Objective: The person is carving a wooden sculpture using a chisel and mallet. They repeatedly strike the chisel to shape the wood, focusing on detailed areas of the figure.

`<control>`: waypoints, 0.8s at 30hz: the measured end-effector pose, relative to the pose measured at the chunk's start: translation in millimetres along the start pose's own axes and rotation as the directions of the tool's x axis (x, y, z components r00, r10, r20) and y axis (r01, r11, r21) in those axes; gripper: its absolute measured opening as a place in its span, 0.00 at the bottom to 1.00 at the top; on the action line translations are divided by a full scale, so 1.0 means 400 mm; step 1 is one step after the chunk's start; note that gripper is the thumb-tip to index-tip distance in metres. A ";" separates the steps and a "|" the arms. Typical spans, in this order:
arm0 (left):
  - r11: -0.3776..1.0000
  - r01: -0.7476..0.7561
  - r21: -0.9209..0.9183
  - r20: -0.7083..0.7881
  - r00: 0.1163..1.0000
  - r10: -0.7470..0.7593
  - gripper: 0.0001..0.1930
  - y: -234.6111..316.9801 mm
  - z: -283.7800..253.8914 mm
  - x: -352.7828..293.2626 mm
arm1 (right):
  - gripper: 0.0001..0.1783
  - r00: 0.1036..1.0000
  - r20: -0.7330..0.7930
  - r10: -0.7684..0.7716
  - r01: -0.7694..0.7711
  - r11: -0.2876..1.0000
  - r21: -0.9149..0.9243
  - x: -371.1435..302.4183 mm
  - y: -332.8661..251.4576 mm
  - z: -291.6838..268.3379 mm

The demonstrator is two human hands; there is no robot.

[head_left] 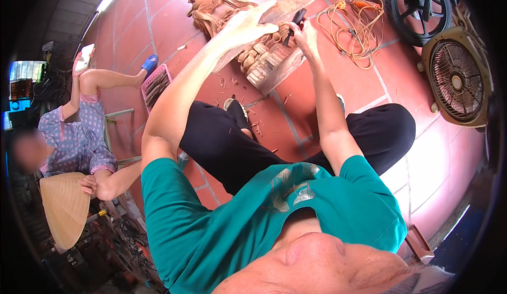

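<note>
Beyond my dark-trousered legs (222,138), the carved wood (266,64) lies on red tiles (272,125). My right hand (305,36) curls its fingers round a dark-handled tool (298,17) at the carved wood. My left hand (249,24) spans it, but whether it grips I cannot tell. Farther off lies an orange cable (364,5).

We see a square fan (458,80) on the red tiled floor (359,85). Just beyond the fan we spot a black wheel (429,15); to the fan's left, an orange cord (366,5). Far left of the fan, we see a seated person (79,127) in dotted clothes (95,143), with a white phone (84,57), a straw cone hat (65,207) and a blue slipper (150,63).
</note>
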State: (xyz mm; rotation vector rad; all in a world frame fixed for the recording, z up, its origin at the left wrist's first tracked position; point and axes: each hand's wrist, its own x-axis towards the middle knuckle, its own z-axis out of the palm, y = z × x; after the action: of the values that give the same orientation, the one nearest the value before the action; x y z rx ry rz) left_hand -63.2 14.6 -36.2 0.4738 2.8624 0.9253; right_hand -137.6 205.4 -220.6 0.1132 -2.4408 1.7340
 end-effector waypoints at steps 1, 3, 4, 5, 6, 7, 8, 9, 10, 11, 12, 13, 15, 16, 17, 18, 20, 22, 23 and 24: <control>0.999 -0.002 -0.035 -0.025 1.000 0.001 0.40 -0.006 -0.003 -0.007 | 0.22 0.991 0.073 0.116 -0.124 0.985 0.123 0.014 0.009 -0.008; 0.995 -0.017 -0.098 -0.066 0.998 0.011 0.40 -0.021 -0.013 -0.023 | 0.21 0.963 0.163 0.215 -0.248 0.944 0.219 0.029 0.026 -0.012; 0.993 0.003 -0.120 -0.068 0.998 -0.011 0.40 -0.032 -0.016 -0.031 | 0.20 0.963 0.168 0.212 -0.244 0.948 0.203 0.029 0.024 -0.013; 0.990 0.022 -0.142 -0.069 0.997 -0.032 0.40 -0.043 -0.018 -0.038 | 0.19 0.963 0.171 0.209 -0.240 0.952 0.188 0.028 0.022 -0.014; 0.986 0.040 -0.164 -0.069 0.996 -0.052 0.40 -0.053 -0.020 -0.042 | 0.19 0.985 0.113 0.131 -0.154 0.962 0.226 0.022 0.021 -0.011; 0.988 0.047 -0.149 -0.072 0.996 -0.059 0.41 -0.050 -0.026 -0.050 | 0.20 0.997 0.052 0.054 -0.066 0.964 0.257 0.008 0.020 -0.007; 0.990 0.054 -0.133 -0.075 0.995 -0.065 0.41 -0.045 -0.031 -0.062 | 0.20 1.000 -0.012 -0.021 0.024 0.959 0.283 -0.003 0.020 -0.005; 0.991 0.061 -0.118 -0.078 0.994 -0.070 0.41 -0.041 -0.036 -0.067 | 0.19 1.000 0.011 -0.020 0.014 0.920 0.391 -0.016 0.022 -0.009; 0.993 0.067 -0.098 -0.065 0.995 -0.073 0.41 -0.046 -0.038 -0.074 | 0.19 1.000 0.004 -0.016 0.013 0.915 0.402 -0.033 0.010 -0.012; 0.994 0.073 -0.077 -0.053 0.996 -0.077 0.40 -0.050 -0.039 -0.081 | 0.19 1.000 -0.003 -0.011 0.012 0.910 0.414 -0.047 -0.001 -0.015; 0.995 0.080 -0.056 -0.040 0.996 -0.082 0.40 -0.054 -0.039 -0.087 | 0.20 1.000 -0.009 -0.007 0.010 0.905 0.426 -0.054 -0.015 -0.017; 0.996 0.064 -0.066 -0.056 0.996 -0.068 0.41 -0.039 -0.040 -0.086 | 0.21 1.000 0.003 -0.025 0.021 0.921 0.390 -0.049 -0.019 -0.026; 0.996 0.033 -0.085 -0.089 0.995 -0.041 0.42 -0.005 -0.038 -0.082 | 0.21 0.999 0.037 -0.033 0.021 0.958 0.287 -0.047 -0.030 -0.033; 0.997 0.016 -0.071 -0.111 0.994 -0.024 0.42 0.019 -0.042 -0.076 | 0.21 0.998 0.053 -0.039 0.025 0.972 0.235 -0.044 -0.036 -0.033; 0.998 -0.001 -0.056 -0.132 0.991 -0.007 0.41 0.046 -0.046 -0.066 | 0.21 0.998 0.066 -0.022 0.014 0.993 0.120 -0.039 -0.035 -0.027; 0.999 -0.018 -0.041 -0.153 0.988 0.011 0.41 0.069 -0.047 -0.056 | 0.21 0.997 0.057 -0.050 0.043 0.992 0.118 -0.037 -0.032 -0.024; 1.000 0.014 -0.017 -0.146 0.989 -0.016 0.40 0.100 -0.042 -0.047 | 0.22 0.993 0.051 -0.109 0.102 0.988 0.114 -0.050 -0.066 -0.015; 0.995 -0.055 0.085 -0.165 0.984 0.068 0.40 0.061 -0.018 -0.042 | 0.22 0.989 0.069 -0.129 0.127 0.991 0.035 -0.072 -0.097 -0.016; 0.975 -0.130 0.180 -0.180 0.970 0.163 0.40 -0.019 0.017 -0.033 | 0.22 0.983 0.067 -0.173 0.175 0.984 -0.026 -0.082 -0.110 -0.007; 0.939 -0.210 0.274 -0.178 0.948 0.264 0.40 -0.063 0.033 -0.023 | 0.22 0.975 0.059 -0.214 0.219 0.971 -0.092 -0.083 -0.116 -0.005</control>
State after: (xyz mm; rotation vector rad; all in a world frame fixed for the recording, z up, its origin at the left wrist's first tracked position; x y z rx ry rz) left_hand -58.8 -0.2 -61.8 0.8103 3.1905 0.6780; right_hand -98.1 191.3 -182.0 0.3998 -2.4357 1.5349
